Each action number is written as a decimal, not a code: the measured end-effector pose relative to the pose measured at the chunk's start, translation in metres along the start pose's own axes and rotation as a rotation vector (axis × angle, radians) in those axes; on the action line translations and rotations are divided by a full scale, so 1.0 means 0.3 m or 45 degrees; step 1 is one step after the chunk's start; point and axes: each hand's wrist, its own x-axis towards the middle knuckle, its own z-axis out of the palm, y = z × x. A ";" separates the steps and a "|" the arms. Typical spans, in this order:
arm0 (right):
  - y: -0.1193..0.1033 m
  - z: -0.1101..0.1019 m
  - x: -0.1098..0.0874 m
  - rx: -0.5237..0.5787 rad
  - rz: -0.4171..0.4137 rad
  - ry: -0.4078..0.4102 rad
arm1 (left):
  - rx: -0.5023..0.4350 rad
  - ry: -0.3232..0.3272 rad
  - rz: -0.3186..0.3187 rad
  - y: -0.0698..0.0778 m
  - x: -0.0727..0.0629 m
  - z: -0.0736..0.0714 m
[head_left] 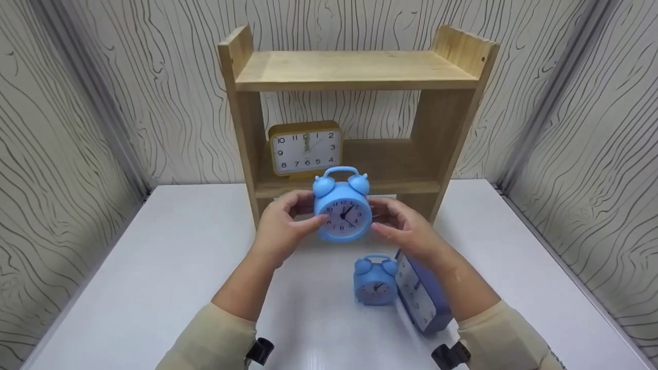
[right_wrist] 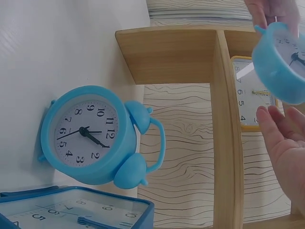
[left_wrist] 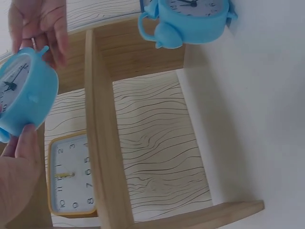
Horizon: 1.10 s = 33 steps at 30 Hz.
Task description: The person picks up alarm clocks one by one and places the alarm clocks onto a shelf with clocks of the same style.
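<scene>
A light blue twin-bell alarm clock (head_left: 343,215) is held up in front of the wooden shelf, its dial towards me. My left hand (head_left: 282,223) grips it from the left, thumb over the dial's rim and fingers behind. At its other side is my right hand (head_left: 406,226), with loosely bent fingers; the right wrist view shows a gap between these fingers (right_wrist: 269,129) and the clock. A second blue twin-bell alarm clock (head_left: 376,282) stands on the white table below. Beside it, a dark blue rectangular clock (head_left: 426,298) is partly hidden by my right forearm.
The wooden shelf (head_left: 354,69) stands at the back of the table (head_left: 169,277). On its middle board (head_left: 380,159), at the left, sits a yellow-framed rectangular clock (head_left: 307,149). Wood-patterned walls (head_left: 169,103) enclose the table at the back and sides.
</scene>
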 end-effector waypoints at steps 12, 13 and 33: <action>0.032 -0.015 -0.014 -0.055 0.014 -0.078 | -0.022 0.120 0.129 0.235 0.076 -0.122; 0.034 -0.014 -0.013 -0.057 0.017 -0.086 | -0.032 0.130 0.135 0.258 0.082 -0.130; 0.036 -0.023 -0.020 -0.158 0.109 -0.120 | -0.148 0.375 0.188 0.515 0.219 -0.242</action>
